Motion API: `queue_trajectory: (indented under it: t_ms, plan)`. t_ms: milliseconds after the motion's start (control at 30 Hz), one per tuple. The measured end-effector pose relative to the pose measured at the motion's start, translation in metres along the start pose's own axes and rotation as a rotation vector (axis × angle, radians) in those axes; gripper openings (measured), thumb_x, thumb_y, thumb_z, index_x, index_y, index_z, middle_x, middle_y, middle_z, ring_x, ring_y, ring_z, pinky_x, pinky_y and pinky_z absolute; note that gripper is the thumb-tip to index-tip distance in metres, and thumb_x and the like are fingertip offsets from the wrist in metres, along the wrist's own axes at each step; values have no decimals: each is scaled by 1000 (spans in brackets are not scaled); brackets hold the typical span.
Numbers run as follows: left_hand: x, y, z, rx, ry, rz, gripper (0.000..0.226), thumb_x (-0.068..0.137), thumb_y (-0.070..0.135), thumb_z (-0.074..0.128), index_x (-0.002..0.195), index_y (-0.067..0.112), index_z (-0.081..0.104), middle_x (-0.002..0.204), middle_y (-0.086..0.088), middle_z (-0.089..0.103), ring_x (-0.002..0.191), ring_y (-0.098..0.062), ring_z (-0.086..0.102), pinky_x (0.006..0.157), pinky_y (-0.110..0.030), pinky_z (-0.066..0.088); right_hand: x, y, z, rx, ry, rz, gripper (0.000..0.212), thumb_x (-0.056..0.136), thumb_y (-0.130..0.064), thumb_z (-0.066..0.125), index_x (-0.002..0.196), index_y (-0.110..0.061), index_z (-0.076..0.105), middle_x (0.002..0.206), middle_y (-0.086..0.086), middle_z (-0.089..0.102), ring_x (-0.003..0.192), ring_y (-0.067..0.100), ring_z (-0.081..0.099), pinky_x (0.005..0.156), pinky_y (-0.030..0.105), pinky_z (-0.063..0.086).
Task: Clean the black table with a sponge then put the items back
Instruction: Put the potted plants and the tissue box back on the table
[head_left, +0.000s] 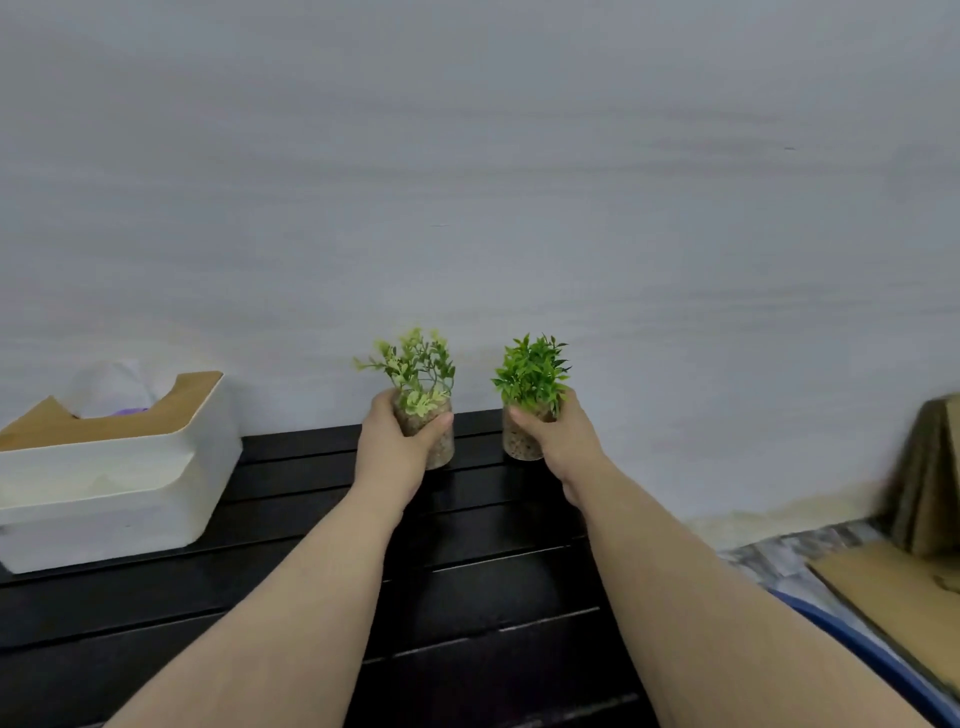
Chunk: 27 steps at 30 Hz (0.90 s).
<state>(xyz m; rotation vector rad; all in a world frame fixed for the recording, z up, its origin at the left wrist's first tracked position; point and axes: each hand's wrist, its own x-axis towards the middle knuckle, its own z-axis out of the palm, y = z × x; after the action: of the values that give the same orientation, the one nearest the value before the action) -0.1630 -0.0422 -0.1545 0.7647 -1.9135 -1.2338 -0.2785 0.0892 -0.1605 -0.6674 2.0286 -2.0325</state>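
Two small potted plants in clear pebble-filled cups stand at the far edge of the black slatted table (493, 587), close to the wall. My left hand (397, 441) is wrapped around the left plant (415, 374), which has pale yellow-green leaves. My right hand (558, 436) grips the right plant (530, 374), which has darker green leaves. Both cups sit on or just above the tabletop; I cannot tell which. No sponge is in view.
A white tissue box (104, 478) with a wooden lid sits on the table's left side. To the right, beyond the table edge, flat cardboard (904, 582) lies on the floor and more cardboard (930, 473) leans against the wall. A blue rim (857, 649) shows at lower right.
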Motion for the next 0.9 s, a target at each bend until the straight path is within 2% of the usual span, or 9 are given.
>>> queue_trajectory:
  t_ms: [67,267,333,433,533,600,667,767,900]
  plan:
    - [-1,4,22,-25,-6,-26,67,75,32,73,132,17,40,128,-5,54,115,-21,53,92,-34,46,6,5,-18,2,15,16,42,81,-15,71,116,-16,47,103,1,59,89,12,57,64,12,42]
    - [2,5,53,17,-44,-28,68,80,29,69,137,19,34,132,-7,53,118,-25,52,89,-28,40,28,16,-30,-147,-1,61,55,77,-28,74,124,-16,48,114,6,61,103,23,59,89,36,49]
    - [1,5,54,11,-65,-48,71,80,30,69,139,19,31,135,-9,50,121,-25,50,92,-29,39,29,17,-28,-158,-23,91,57,77,-29,74,126,-17,47,117,8,61,107,25,58,92,37,48]
    - [-5,5,44,-11,-113,-101,84,79,33,70,145,19,21,146,-9,38,132,-25,40,102,-34,36,20,12,-27,-123,-67,120,61,80,-26,72,133,-16,42,120,5,58,110,21,55,88,30,43]
    - [-23,8,17,-46,-136,-105,74,84,35,62,144,22,22,150,-5,33,135,-20,35,104,-33,33,0,3,-29,-91,20,158,71,80,-26,72,139,-14,34,132,3,50,116,20,50,90,28,40]
    - [-42,9,-10,-64,-117,-103,55,90,34,54,139,22,33,142,-1,43,127,-16,44,101,-29,36,-22,-6,-25,-96,184,185,51,82,-24,67,126,-11,44,126,6,51,100,20,53,75,28,42]
    - [-63,7,-43,-81,-80,-106,36,92,32,49,127,25,46,125,5,55,111,-13,54,100,-34,43,-49,-15,-10,-132,293,168,28,82,-22,62,105,-14,48,110,8,56,79,16,51,58,28,38]
    - [-84,4,-99,-100,36,-91,19,91,28,48,109,30,54,101,8,58,97,-15,60,92,-41,51,-89,-34,34,-165,156,130,23,87,-24,58,106,-17,48,91,-1,54,73,10,50,57,27,38]
    - [-82,-5,-178,-49,280,-61,13,92,27,46,104,29,51,101,4,56,94,-21,57,73,-30,46,-123,-58,115,-122,-180,99,23,89,-35,56,107,-22,49,88,-4,52,77,7,51,62,20,39]
